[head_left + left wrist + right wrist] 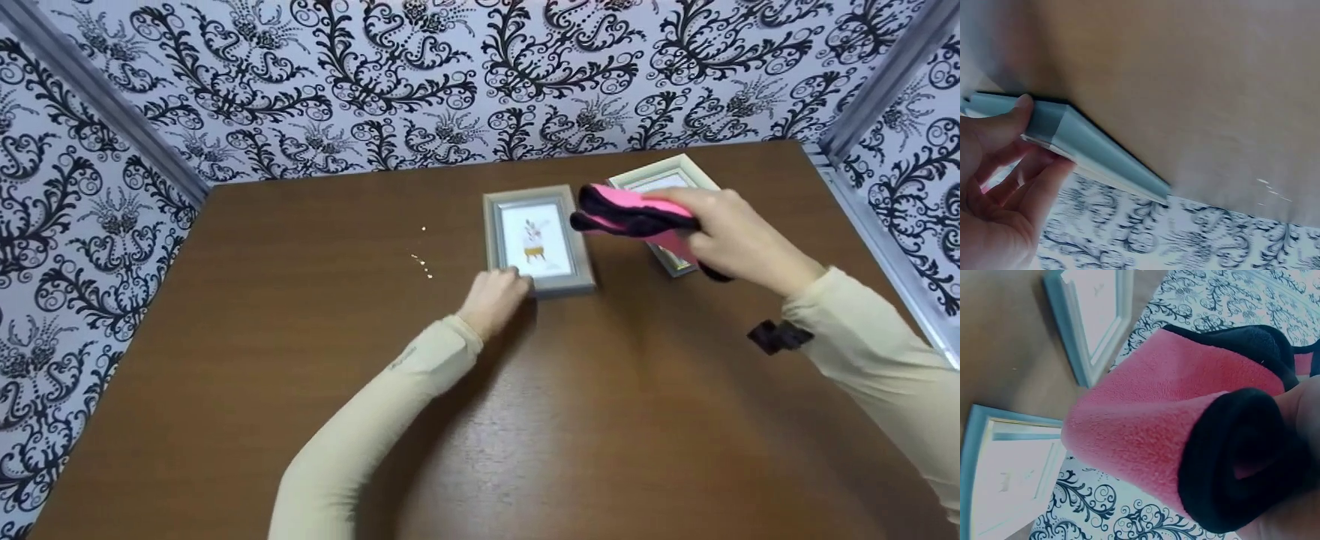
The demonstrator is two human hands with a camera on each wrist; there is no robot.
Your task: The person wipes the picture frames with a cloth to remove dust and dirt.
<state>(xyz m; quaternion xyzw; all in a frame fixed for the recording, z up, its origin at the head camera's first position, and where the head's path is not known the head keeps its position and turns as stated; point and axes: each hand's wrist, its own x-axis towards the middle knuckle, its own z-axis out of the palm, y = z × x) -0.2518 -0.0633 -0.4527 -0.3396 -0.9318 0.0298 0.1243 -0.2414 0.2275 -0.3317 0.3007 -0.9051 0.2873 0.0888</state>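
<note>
Left hand (pixel 495 296) at the near left corner of the grey picture frame (pixel 538 238), thumb and curled fingers (pixel 1022 109) pinching its edge, frame flat on the brown table (pixel 315 330). Right hand (pixel 739 236) raised above a second frame (pixel 664 180) just to the right, fingers wrapped round a folded pink-and-black cloth (pixel 634 214). Small pale specks (pixel 421 262) left of the grey frame.

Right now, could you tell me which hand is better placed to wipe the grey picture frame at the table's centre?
Probably the right hand: it holds the folded pink-and-black cloth raised beside the grey picture frame, while the left hand grips the frame's near corner.
</note>
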